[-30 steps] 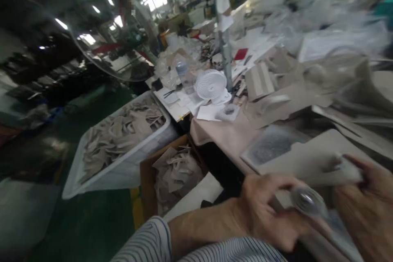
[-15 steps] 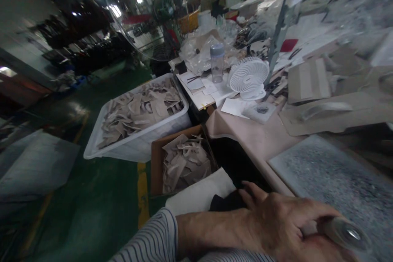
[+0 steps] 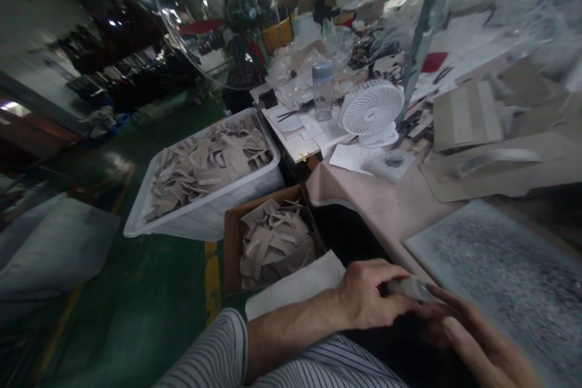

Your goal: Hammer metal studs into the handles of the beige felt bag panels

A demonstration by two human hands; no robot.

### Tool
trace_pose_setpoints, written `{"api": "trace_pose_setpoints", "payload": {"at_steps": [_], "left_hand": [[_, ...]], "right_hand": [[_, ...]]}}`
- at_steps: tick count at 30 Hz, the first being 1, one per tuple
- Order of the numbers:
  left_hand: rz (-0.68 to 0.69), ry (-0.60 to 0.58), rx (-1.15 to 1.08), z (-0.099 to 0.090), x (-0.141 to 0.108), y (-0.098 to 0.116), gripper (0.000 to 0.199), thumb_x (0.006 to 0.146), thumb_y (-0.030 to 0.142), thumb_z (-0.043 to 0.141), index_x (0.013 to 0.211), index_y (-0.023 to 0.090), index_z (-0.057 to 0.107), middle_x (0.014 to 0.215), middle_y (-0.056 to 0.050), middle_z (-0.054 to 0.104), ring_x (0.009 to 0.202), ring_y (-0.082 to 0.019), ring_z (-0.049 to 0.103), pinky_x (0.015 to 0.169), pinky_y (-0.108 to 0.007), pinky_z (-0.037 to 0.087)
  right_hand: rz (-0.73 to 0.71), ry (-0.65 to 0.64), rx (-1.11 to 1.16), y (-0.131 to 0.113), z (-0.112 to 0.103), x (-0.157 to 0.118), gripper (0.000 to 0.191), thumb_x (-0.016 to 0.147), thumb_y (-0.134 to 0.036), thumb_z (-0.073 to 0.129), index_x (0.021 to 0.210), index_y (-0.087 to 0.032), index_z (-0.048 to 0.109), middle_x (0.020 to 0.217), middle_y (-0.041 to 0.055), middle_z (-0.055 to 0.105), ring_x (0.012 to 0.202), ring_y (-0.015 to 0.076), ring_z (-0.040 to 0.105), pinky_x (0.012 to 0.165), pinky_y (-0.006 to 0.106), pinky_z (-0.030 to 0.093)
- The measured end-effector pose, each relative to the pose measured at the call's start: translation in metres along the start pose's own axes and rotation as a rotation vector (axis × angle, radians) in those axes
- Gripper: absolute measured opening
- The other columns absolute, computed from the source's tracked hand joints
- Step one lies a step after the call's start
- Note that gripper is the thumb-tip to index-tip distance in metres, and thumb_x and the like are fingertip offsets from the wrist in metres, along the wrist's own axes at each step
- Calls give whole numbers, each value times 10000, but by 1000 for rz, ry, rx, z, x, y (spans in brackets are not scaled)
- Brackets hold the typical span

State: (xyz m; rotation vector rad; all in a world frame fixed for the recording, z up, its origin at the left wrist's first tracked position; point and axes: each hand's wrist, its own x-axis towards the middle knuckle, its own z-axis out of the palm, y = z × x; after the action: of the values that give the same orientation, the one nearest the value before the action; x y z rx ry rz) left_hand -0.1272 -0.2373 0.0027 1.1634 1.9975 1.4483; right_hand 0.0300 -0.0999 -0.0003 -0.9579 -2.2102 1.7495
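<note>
My left hand (image 3: 370, 294) is closed around a small pale, translucent cylindrical object (image 3: 413, 288), whose exact kind I cannot make out. From the right, the fingers of my right hand (image 3: 459, 327) close on its far end, partly blurred by motion. Both hands are in front of the table's near edge, over a dark area. Beneath my left forearm lies a pale off-white sheet (image 3: 295, 285). A grey speckled board (image 3: 495, 267) rests on the table just beyond my right hand.
A cardboard box (image 3: 233, 248) of beige cut pieces stands left of the table, beside a larger white tub (image 3: 182, 224) of similar pieces. On the table (image 3: 386, 206) are a white fan (image 3: 370, 112), a clear bottle (image 3: 322, 94) and stacked beige panels (image 3: 468, 115). A metal post (image 3: 421, 36) rises there.
My left hand has drawn back to the left and up with the cylindrical object. My right hand has come into view at its end. The containers stay put.
</note>
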Motion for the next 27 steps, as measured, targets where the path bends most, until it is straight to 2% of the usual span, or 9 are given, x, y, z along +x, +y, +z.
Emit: {"api": "trace_pose_setpoints", "payload": {"at_steps": [3,5,7,10,13,17,22,25,27], "left_hand": [[126,-109,87,17,-3,-5,382,800,246,689,1173,167,710,1043,-86,760,934,-198,722,843,-271,576],[149,-141,106,25,-4,-2,377,831,211,635,1202,172,688,1072,-87,759,967,-207,722,876,-294,578],[166,-189,103,32,-6,7,370,850,154,576,1205,181,679,1076,-84,760,995,-217,717,911,-317,575],[179,-258,97,39,-7,18,470,827,47,483,1231,214,656,1118,-80,750,1052,-223,703,965,-333,558],[245,-362,84,53,7,15,445,846,83,448,1210,230,658,1099,-90,756,1014,-239,721,922,-332,575],[168,-440,-45,88,40,24,274,868,245,528,1102,220,668,964,-79,777,871,-250,745,752,-298,600],[45,-394,-253,140,80,44,224,812,342,614,968,181,627,864,-63,769,809,-235,735,742,-306,573],[62,-391,-271,163,97,35,267,793,388,625,965,184,619,887,-71,774,842,-246,738,766,-321,573],[69,-416,-268,172,102,23,288,803,406,615,988,185,621,908,-77,779,883,-253,743,790,-326,578]], "right_hand": [[-38,14,0,-15,22,5,445,759,-608,630,1025,-257,692,811,59,743,740,262,715,616,329,599],[-49,65,-16,-17,28,4,361,767,-600,614,926,-288,706,734,48,716,667,268,690,561,354,586],[-72,135,-31,-16,26,-4,328,795,-600,574,876,-309,703,712,44,697,690,284,681,603,393,593],[-84,239,-74,-16,18,-26,357,867,-545,521,1041,-277,681,878,47,717,899,268,682,844,407,565],[-21,251,-126,-15,1,-38,408,903,-496,508,1160,-208,638,894,42,713,830,207,663,781,333,535],[69,431,-152,-8,-52,-49,381,907,-472,503,1125,-203,662,781,11,694,689,160,626,629,267,486],[209,914,-276,21,-155,-53,323,877,-420,500,963,-175,692,878,58,716,826,204,660,761,333,520],[308,1054,-282,39,-212,-45,311,897,-331,507,1074,-123,656,938,100,703,850,210,662,797,368,525],[343,1092,-283,46,-236,-36,315,923,-316,532,1145,-112,623,966,95,689,839,192,659,784,368,537]]}}
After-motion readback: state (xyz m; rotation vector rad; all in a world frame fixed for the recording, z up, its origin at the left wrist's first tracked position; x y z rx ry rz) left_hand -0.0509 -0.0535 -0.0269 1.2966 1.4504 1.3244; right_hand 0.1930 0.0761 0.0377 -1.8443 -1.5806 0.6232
